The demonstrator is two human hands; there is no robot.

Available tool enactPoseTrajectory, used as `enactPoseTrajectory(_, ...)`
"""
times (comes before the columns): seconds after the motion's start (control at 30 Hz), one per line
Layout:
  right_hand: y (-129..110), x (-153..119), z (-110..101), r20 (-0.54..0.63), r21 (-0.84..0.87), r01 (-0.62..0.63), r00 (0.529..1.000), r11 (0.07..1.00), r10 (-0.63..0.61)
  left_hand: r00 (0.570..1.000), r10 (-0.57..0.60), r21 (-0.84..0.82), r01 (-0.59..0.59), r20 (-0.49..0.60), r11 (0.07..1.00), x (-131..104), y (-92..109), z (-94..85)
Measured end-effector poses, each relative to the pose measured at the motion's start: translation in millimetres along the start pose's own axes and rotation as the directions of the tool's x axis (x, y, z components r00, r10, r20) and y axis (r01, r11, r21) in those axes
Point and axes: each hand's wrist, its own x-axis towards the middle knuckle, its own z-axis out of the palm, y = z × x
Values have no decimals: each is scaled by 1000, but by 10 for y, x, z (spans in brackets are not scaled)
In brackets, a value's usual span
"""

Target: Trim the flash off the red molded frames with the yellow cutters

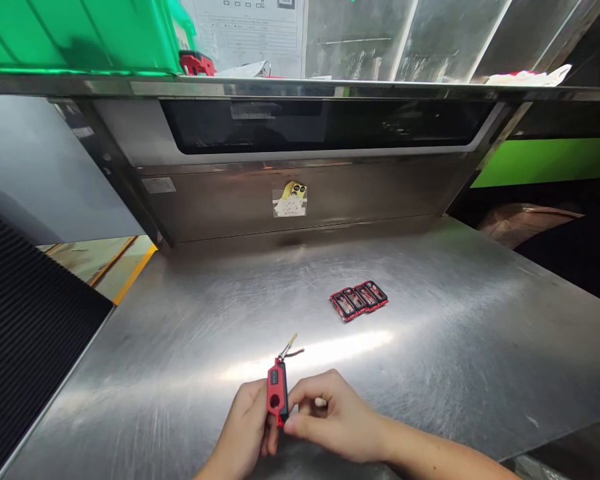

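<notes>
A small red plastic part [275, 393] with a black side strip, a round hole and a dark rectangular patch stands upright between my hands. Thin wires [291, 345], one yellowish and one dark, stick out of its top end. My left hand [249, 417] is closed round the part from the left and behind; some of its fingers are hidden. On the right, my right hand [330, 413] bends its thumb and index finger against the black strip near the lower end. Beyond the hands lies a flat group of joined black rectangular frames [359, 300] with red edges.
The metal table [205, 320] reaches to an upright back panel, where a small clear bag [290, 200] with a yellow item is fixed. A shelf [340, 88] crosses above, bearing a green bin [80, 40] and a red object [197, 63]. Black ribbed material [30, 333] borders the left.
</notes>
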Motion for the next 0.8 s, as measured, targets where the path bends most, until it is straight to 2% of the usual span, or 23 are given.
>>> enactPoseTrajectory(0.1, -22, 1, -6, -26, 21, 11, 1000, 1000, -10, 999, 35, 34, -35, 10, 999, -46, 41, 1)
enactPoseTrajectory(0.2, -19, 17, -40, -47, 110, -63, 997, 992, 69, 975, 186, 132, -169, -125, 977, -136, 115, 1)
enactPoseTrajectory(0.27, -9, 35, -63, -62, 177, -111, 990, 978, 124, 914, 334, 218, -286, -231, 933, -196, 139, 4)
enactPoseTrajectory(0.33, -2, 52, -76, -81, 244, -128, 985, 961, 151, 843, 471, 278, -402, -259, 873, -238, 132, 12)
enactPoseTrajectory(0.43, -9, 67, -75, -88, 357, -113, 984, 927, 154, 760, 626, 338, -550, -177, 764, -255, 95, 26)
enactPoseTrajectory(0.5, -21, 69, -70, -85, 399, -105, 985, 911, 151, 727, 676, 371, -599, -119, 709, -247, 82, 27)
enactPoseTrajectory(0.6, -37, 69, -68, -85, 405, -107, 984, 908, 154, 723, 681, 394, -597, -112, 699, -241, 93, 12)
enactPoseTrajectory(0.67, -37, 69, -72, -86, 385, -109, 984, 916, 154, 745, 654, 379, -570, -136, 729, -252, 110, 5)
enactPoseTrajectory(0.8, -14, 73, -78, -120, 307, -106, 982, 946, 149, 851, 493, 239, -448, -181, 861, -284, 154, 20)
